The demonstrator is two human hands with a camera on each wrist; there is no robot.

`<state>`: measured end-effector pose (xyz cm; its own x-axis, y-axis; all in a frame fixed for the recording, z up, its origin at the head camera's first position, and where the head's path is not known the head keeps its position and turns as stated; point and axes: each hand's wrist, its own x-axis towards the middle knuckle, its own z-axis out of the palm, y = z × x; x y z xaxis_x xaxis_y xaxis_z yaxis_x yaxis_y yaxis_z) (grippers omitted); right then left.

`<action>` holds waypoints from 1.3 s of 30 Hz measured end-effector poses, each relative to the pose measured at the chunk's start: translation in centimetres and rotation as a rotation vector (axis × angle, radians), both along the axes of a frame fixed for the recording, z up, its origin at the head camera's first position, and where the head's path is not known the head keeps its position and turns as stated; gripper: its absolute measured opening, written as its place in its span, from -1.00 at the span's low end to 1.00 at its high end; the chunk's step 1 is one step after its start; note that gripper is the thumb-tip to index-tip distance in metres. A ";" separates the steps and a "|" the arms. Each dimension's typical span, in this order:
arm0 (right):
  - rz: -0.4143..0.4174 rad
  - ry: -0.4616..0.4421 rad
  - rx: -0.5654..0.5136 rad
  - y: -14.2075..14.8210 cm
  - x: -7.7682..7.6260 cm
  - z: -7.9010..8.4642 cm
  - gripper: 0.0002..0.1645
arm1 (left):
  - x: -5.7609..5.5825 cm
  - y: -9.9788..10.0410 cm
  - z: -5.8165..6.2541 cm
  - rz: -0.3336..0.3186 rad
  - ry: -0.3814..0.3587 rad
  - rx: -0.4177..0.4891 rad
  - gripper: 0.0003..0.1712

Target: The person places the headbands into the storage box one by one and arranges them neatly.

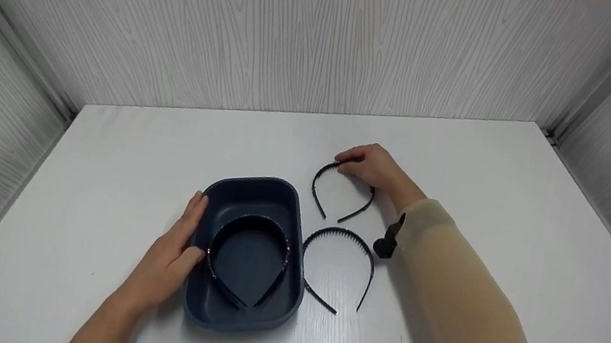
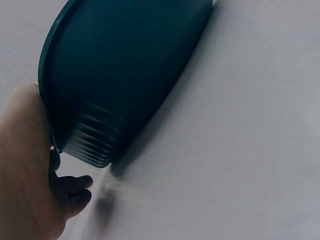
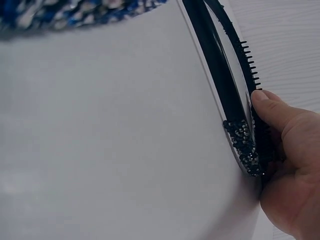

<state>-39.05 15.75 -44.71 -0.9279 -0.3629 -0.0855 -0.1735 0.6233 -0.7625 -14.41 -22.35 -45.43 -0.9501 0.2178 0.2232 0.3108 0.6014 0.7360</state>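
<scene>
My right hand (image 1: 374, 165) pinches the top of a black toothed headband (image 1: 315, 185) whose ends point toward me. In the right wrist view, glittering stones (image 3: 244, 145) cover part of this headband, and my thumb (image 3: 270, 105) lies against its toothed edge. My left hand (image 1: 167, 263) holds the left side of a dark blue plastic bin (image 1: 294, 309), thumb at the rim and fingers along the outer wall. Inside the bin lies another dark headband (image 1: 286, 253) with sparkling sides. The left wrist view shows the bin's ribbed outer wall (image 2: 95, 135).
A third toothed headband (image 1: 372, 266) lies on the white table (image 1: 481, 173), right beside the bin. Its blue glitter shows close up in the right wrist view. White wood-grain panels (image 1: 325, 41) enclose the table at the back and sides.
</scene>
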 end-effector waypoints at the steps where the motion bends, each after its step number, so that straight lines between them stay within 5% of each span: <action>1: 0.003 0.004 0.001 0.0 0.0 0.0 -0.65 | 0.0 0.0 0.0 -0.001 0.001 0.001 -0.10; 39: -0.022 0.030 -0.004 0.0 0.0 0.0 -0.72 | 0.1 -0.1 0.0 -0.017 0.019 0.004 -0.08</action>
<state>-39.01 15.73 -44.75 -0.9379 -0.3424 -0.0562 -0.1824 0.6242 -0.7596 -14.26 -22.49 -45.48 -0.9419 0.2333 0.2416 0.3347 0.5930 0.7324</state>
